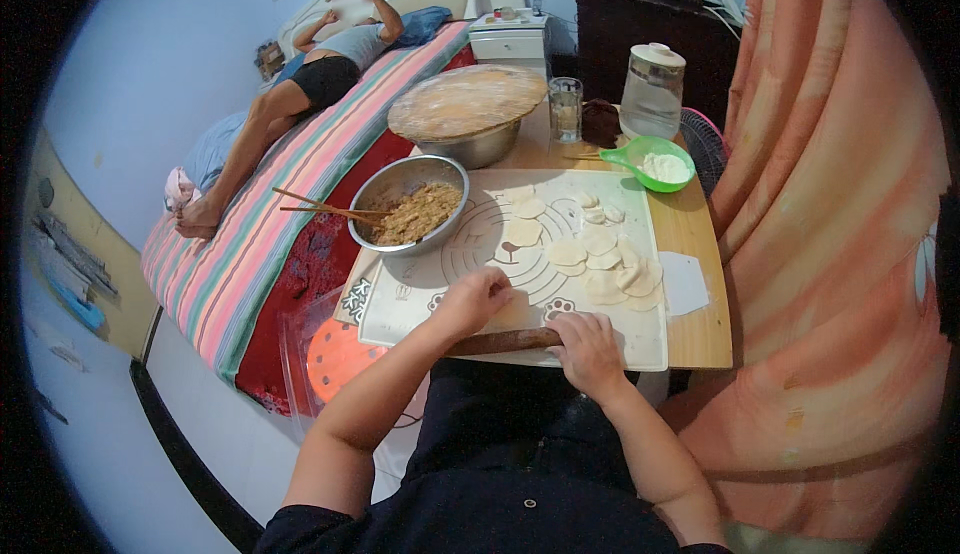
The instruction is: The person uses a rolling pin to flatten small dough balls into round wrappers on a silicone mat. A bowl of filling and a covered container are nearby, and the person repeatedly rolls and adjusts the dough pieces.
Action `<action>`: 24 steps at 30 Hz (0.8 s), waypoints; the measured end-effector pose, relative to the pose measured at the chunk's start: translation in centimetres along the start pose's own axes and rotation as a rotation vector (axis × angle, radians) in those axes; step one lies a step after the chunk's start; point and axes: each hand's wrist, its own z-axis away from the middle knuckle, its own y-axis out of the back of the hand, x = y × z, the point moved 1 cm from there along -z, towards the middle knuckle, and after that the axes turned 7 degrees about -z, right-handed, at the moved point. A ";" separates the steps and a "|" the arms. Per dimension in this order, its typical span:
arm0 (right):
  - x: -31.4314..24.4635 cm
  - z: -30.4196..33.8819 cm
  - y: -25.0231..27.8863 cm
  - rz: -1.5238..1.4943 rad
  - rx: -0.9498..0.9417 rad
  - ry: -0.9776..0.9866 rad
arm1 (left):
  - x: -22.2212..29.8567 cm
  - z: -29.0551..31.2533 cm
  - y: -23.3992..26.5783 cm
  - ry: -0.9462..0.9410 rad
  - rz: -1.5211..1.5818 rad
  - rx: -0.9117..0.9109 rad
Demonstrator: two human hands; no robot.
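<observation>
Bedside table (700, 329): wrappers (605, 259) stacked, filling bowl (410, 209) full.
Rolling pin (505, 341) pressed by left hand (470, 299) and right hand (588, 346), fingers flat, together.

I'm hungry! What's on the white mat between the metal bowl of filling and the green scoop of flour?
In the head view, small pale round dough wrappers lie between the metal bowl and green scoop.

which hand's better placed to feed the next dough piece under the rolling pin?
Probably left. The left hand rests on the dough piece on the pastry mat, just beyond the rolling pin. The right hand lies on the pin's right end, likelier to drive it.
</observation>
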 end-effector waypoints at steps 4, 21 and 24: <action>0.4 0.3 -0.1 0.043 -0.032 0.011 | 1.4 0.0 -0.2 -0.303 -0.158 0.183; 3.0 -3.6 -0.3 0.318 -0.097 -0.321 | -4.3 0.7 -1.3 -0.202 -0.583 0.103; 3.1 -4.9 -0.1 0.335 -0.141 -0.366 | -3.7 -0.1 -0.6 -0.073 -0.484 0.062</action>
